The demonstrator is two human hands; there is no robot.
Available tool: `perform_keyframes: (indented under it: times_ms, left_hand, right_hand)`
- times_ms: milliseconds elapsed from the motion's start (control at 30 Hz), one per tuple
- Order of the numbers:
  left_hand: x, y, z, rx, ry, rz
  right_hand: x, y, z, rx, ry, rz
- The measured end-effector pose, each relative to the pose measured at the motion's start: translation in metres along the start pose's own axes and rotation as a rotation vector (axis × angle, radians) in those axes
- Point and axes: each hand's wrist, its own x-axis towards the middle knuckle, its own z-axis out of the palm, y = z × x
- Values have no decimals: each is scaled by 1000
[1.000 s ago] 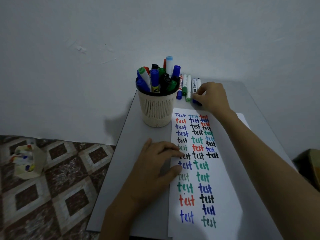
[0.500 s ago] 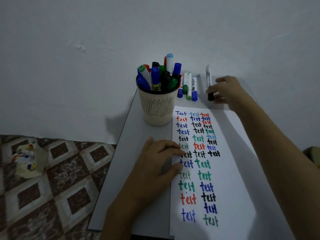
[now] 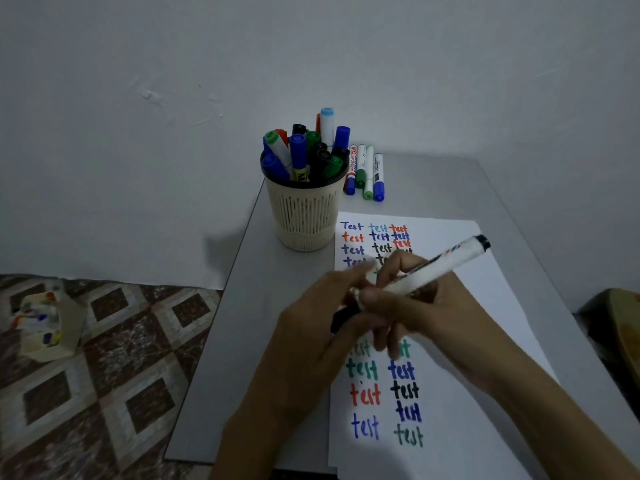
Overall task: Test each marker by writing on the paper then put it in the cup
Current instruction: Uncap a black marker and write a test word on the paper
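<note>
Your right hand [image 3: 426, 306] grips the white marker [image 3: 446, 263] by the barrel, and your left hand [image 3: 311, 327] is curled round its black lower end. Both are over the middle of the paper [image 3: 467, 341]. The marker is tilted, with its upper end toward the right edge of the table [image 3: 242, 341]. The paper runs to the near edge, covered in rows of "test". The cup [image 3: 304, 216] stands near the far left corner, full of markers. Four loose markers [image 3: 367, 171] lie just right of it at the far edge.
</note>
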Motion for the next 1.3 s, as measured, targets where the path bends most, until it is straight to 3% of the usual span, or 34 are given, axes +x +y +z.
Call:
perform_keyframes:
  times_ms: [67, 133, 200, 300, 533, 733, 833, 933, 1033, 1300]
  left_hand:
    - [-1, -1, -1, 56, -21, 48]
    - [-3, 0, 0, 16, -100, -15]
    - [-7, 5, 4, -62, -199, -98]
    - [-11, 13, 14, -56, -226, -63]
    - [-11, 19, 24, -180, -142, -95]
    - [-12, 26, 28, -270, -42, -123]
    - [-12, 22, 23, -190, -98, -138]
    - [-12, 7, 12, 9, -122, -163]
    - [-15, -7, 3, 196, -142, -114]
    - [-18, -16, 3, 275, -145, -66]
  right_hand:
    - [-6, -1, -1, -27, 94, -69]
    - [-11, -2, -3, -48, 191, -143]
    - [-14, -2, -2, -47, 243, -194]
    - [-16, -3, -1, -49, 281, -228]
    - [-18, -10, -8, 56, 187, -212]
    - [-17, -29, -25, -82, -20, -194]
    - [-13, -32, -35, -162, 28, -201]
    - [-9, -28, -46, 26, 201, -255]
    - [-7, -16, -55, 190, 265, -215]
    - [7, 24, -44, 242, 354, -152]
